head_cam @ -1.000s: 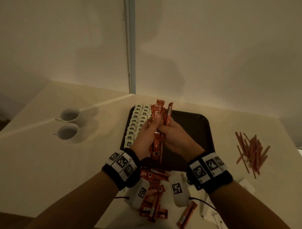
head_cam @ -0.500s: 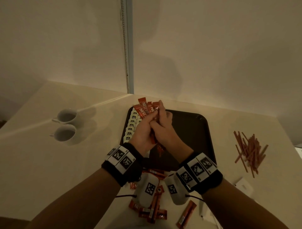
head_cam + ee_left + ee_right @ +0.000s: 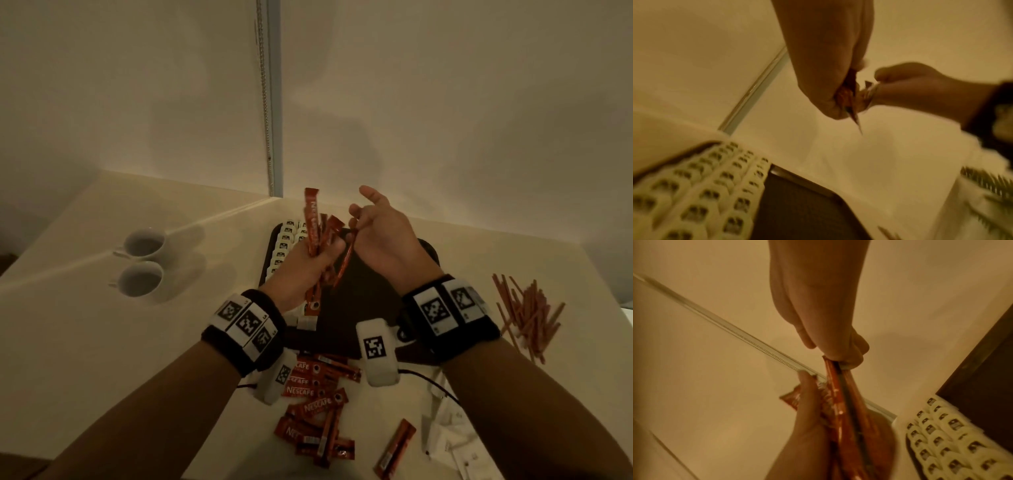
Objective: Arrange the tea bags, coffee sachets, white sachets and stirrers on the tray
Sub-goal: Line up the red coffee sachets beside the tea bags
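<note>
My left hand [image 3: 308, 263] grips a bunch of red coffee sachets [image 3: 313, 226] upright above the dark tray [image 3: 363, 301]. My right hand [image 3: 373, 229] pinches the top of one coffee sachet [image 3: 344, 263] that hangs down beside the bunch; its other fingers are spread. In the right wrist view the pinched sachet [image 3: 846, 395] runs down past the left hand [image 3: 805, 426]. Rows of tea bags [image 3: 286, 246] fill the tray's left side, also seen as tea bags [image 3: 701, 194] in the left wrist view. More coffee sachets [image 3: 315, 407] lie loose on the table in front of the tray.
Two white cups [image 3: 144, 263] stand on the table at the left. A pile of brown stirrers [image 3: 527, 315] lies right of the tray. White sachets [image 3: 452, 442] lie at the near right. A wall corner rises just behind the table.
Both hands have lifted and come apart. The right hand has drawn a single sachet out of the bunch that the left hand holds.
</note>
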Tool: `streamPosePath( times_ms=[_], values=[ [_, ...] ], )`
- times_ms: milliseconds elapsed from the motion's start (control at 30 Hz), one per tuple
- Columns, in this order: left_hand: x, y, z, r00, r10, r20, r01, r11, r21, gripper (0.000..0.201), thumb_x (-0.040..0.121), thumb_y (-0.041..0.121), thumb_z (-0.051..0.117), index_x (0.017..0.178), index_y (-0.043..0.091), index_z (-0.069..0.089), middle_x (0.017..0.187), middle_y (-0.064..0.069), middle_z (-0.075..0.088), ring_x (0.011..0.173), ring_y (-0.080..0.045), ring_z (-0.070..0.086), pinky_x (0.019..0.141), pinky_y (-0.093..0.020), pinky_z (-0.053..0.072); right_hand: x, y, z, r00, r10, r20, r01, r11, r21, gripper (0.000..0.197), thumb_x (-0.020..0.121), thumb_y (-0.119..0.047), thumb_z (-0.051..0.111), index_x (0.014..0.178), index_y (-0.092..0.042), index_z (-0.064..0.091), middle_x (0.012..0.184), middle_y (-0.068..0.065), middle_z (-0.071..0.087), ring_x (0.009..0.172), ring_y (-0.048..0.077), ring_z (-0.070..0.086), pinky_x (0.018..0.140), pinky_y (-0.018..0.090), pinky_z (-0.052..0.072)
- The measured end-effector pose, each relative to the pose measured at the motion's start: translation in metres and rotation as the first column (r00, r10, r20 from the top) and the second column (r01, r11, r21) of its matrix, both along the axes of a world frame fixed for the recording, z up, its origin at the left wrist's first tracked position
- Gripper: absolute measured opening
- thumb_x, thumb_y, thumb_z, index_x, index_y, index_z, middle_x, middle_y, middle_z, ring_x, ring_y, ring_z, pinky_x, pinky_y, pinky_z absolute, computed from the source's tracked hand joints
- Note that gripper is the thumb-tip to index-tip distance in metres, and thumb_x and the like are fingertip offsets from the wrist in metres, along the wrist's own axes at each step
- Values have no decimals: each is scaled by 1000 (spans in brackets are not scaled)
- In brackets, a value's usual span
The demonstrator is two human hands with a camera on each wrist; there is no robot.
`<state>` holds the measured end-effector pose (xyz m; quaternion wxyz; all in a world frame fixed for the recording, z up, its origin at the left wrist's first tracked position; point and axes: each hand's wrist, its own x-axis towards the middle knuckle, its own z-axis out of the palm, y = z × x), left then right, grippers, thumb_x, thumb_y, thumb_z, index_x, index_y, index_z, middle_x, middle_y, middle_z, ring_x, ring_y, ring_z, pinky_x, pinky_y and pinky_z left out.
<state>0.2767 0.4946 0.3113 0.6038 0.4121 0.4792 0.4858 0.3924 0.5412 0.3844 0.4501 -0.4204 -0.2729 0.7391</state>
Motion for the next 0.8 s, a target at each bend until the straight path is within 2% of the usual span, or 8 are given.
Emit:
streamPosePath(
  times_ms=[67,133,200,267,333,500,667,800],
  values=[
    [0,1,4,995,-82,-63,81,996,-24,20,87,29,63,101,15,61,84,-4,62,75,-14,61,66,-26,55,-5,3,1,998,-34,-57,33,999,-23,55,75,14,25,115,-17,47,90,7,40,68,14,39,57,27,41],
    [-3,4,10,996,-74,-44,70,994,-85,7,91,20,60,95,15,60,77,-4,60,68,-12,59,62,-24,53,-8,4,0,998,-3,-60,4,1000,19,48,79,10,29,116,-16,46,91,6,40,76,15,41,64,28,42],
    [-9,5,15,996,-86,-30,81,987,-139,7,94,16,54,87,16,56,70,0,53,57,-7,53,56,-21,47,-5,5,-5,966,102,238,-166,949,268,42,86,-3,41,123,-21,44,102,2,44,94,15,45,72,21,43],
    [-12,6,15,985,-163,-54,152,974,-168,7,95,15,53,91,14,58,73,0,59,62,-8,57,57,-21,48,0,11,-10,738,10,675,-501,679,537,42,91,-21,52,131,-30,43,128,-6,39,121,12,39,91,15,36],
    [-13,6,15,976,-210,-65,196,965,-177,7,95,13,53,93,11,59,75,-1,63,67,-10,62,60,-21,50,1,18,-13,593,-111,798,-694,432,576,36,95,-26,51,132,-25,50,137,-7,38,128,9,37,102,15,32],
    [-12,8,17,976,-171,136,199,953,-229,12,94,13,52,85,8,59,72,-3,60,59,-11,60,54,-20,51,0,19,-14,426,-28,905,-846,341,409,37,98,-31,43,126,-11,56,120,0,56,110,9,52,97,22,41],
    [-10,9,17,925,-39,378,176,926,-334,21,97,13,45,90,7,63,71,-6,68,60,-12,67,52,-23,53,11,5,-17,101,5,995,-970,222,97,119,53,-63,77,147,-37,8,148,-1,19,136,19,16,111,36,14],
    [-4,14,19,900,58,433,128,913,-388,25,98,24,44,98,10,65,86,-8,71,76,-16,70,65,-28,55,11,-2,-26,-10,-159,987,-983,183,19,135,42,-67,81,145,-40,-1,151,4,5,139,25,4,114,46,7]
  ],
)
